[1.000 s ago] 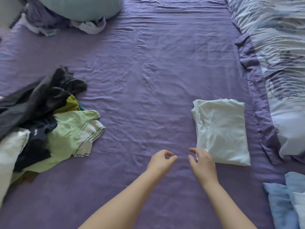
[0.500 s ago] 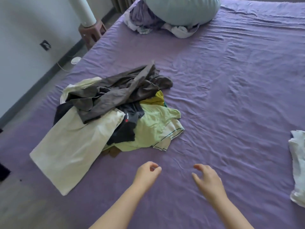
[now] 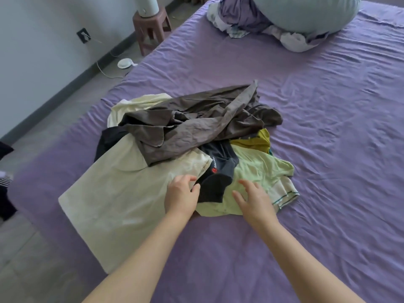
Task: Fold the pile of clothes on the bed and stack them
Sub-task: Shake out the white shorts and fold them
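Observation:
A loose pile of clothes lies on the purple bed sheet (image 3: pixel 328 149). A crumpled grey-brown garment (image 3: pixel 192 127) tops it. Under that are a large cream garment (image 3: pixel 122 200), a dark navy piece with a red logo (image 3: pixel 218 171), a light green shirt with a striped hem (image 3: pixel 262 169) and an olive-yellow piece (image 3: pixel 260 139). My left hand (image 3: pixel 181 194) reaches over the cream garment's right edge, fingertips at the navy piece, holding nothing. My right hand (image 3: pixel 253 200) hovers with spread fingers over the light green shirt.
A pale blue-grey pillow (image 3: pixel 301 12) sits on bunched bedding (image 3: pixel 240 20) at the far end of the bed. Left of the bed are grey floor, a pink stool (image 3: pixel 150 25) with a white cylinder on it, and a wall.
My view has swung left from the folded white garment to the pile. Both hands have moved forward from the bare sheet onto the pile's near edge.

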`<state>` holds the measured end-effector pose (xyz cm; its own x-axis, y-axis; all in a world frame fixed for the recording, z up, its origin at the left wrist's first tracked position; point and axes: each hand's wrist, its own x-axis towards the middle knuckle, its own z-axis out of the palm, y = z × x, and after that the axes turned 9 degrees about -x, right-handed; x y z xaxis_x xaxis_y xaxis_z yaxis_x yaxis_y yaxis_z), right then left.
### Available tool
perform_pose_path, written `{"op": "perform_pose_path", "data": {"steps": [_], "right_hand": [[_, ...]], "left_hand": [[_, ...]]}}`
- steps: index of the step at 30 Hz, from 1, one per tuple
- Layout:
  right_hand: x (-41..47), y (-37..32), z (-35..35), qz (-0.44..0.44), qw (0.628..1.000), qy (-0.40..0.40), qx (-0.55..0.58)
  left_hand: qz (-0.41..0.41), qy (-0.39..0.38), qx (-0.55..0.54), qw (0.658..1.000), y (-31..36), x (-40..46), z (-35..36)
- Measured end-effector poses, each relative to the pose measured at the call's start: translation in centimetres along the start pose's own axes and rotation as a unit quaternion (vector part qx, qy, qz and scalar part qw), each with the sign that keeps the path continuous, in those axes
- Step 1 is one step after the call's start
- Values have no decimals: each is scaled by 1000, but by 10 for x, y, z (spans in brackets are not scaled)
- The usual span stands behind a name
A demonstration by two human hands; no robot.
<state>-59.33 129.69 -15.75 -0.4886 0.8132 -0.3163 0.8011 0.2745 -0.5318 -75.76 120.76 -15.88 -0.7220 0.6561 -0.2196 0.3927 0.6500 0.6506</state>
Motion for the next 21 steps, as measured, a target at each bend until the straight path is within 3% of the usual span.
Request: {"op": "perform_pose_path", "data": {"steps": [4, 10, 12, 14, 16, 18, 21], "right_hand": [[35, -31, 17, -4, 1000, 26, 2], [49, -41, 39, -20, 1000, -12, 5], [49, -38, 36, -19, 1000, -10, 17], [47, -38, 29, -24, 1000, 8, 18], [44, -43, 19, -38, 999, 35, 17], [42, -54, 4, -47, 997, 32, 54], [35, -80, -26, -47, 979, -39, 194]], "left_hand": [[60, 21, 125, 990, -12, 33, 0], [54, 12, 227, 972, -5, 68, 14], [9, 12, 107, 994, -6, 72, 1], [-59, -7, -126, 990, -7, 67, -19], [-86, -22, -309, 947, -3, 54, -47], [-104, -62, -421, 899, 6, 38, -79], [-96, -165, -535, 823, 27, 17, -122]]}}
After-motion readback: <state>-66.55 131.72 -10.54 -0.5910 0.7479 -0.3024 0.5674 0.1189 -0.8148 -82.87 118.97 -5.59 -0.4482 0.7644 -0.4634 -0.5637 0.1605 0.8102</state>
